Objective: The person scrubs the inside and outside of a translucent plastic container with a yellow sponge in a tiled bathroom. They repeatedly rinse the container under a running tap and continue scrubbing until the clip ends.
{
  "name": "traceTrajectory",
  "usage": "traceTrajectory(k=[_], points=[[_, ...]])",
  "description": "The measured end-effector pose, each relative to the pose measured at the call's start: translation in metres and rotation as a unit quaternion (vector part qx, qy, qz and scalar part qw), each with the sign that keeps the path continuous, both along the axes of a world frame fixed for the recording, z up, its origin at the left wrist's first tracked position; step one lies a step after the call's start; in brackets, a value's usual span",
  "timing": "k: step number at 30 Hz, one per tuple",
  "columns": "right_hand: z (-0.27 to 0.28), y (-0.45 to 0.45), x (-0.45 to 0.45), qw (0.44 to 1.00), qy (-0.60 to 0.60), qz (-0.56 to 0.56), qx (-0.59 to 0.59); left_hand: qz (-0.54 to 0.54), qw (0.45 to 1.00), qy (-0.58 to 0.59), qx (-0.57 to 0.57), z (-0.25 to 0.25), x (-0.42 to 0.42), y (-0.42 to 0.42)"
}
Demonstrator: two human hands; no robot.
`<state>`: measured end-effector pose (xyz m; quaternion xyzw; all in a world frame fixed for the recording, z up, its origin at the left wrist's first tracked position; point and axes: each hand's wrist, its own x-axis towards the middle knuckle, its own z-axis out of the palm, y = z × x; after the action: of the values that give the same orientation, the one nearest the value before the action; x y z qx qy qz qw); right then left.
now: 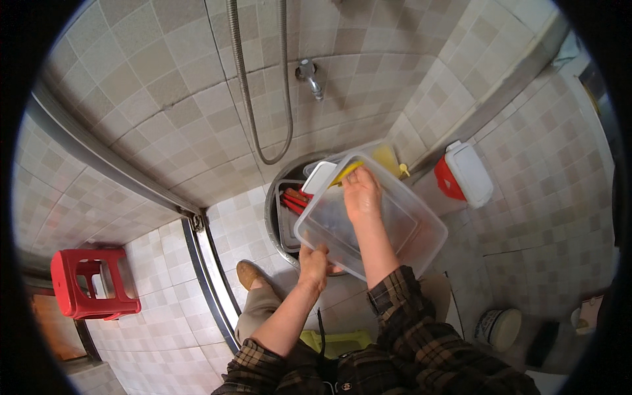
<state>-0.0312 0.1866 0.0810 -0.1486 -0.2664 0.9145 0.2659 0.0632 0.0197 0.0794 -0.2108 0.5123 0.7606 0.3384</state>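
A large translucent plastic bin [419, 232] is tilted over a round metal basin [270, 217]. My left hand [313, 264] grips the bin's near left rim. Inside the bin's opening, my right hand [363, 192] has its fingers on a yellow pad [349, 171], which lies against the far wall; its exact kind is unclear. In the basin is a grey tray [286, 232] with several red-handled utensils [295, 201] and one brown handle [297, 194]. A white board-like piece [320, 177] leans there too, partly hidden by the bin.
A chrome tap [311, 81] and looped metal shower hose [288, 118] are on the tiled wall ahead. A red-and-white lidded container [464, 175] stands right. A door track [215, 276] and red plastic stool [94, 284] lie left, a light-green stool [340, 341] below me.
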Motion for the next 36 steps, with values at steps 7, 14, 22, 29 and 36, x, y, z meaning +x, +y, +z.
traceTrajectory(k=[7,14,22,29,36], points=[[0.0,0.038,0.045,0.988,-0.024,-0.052,-0.143,0.025,1.0,0.009,0.015,-0.009,0.002,-0.004],[0.01,0.091,0.073,0.982,-0.077,-0.09,-0.144,0.122,0.992,-0.028,-0.023,-0.004,-0.016,-0.022],[0.035,0.112,0.09,0.982,-0.175,-0.026,0.062,0.098,0.991,0.052,-0.07,-0.016,-0.02,-0.035],[0.069,0.102,0.004,0.918,-0.246,0.079,0.3,0.083,0.97,0.168,-0.157,-0.033,-0.016,-0.042],[0.062,0.049,-0.005,0.776,-0.261,0.304,0.487,0.113,0.982,0.107,-0.108,-0.022,-0.02,-0.049]])
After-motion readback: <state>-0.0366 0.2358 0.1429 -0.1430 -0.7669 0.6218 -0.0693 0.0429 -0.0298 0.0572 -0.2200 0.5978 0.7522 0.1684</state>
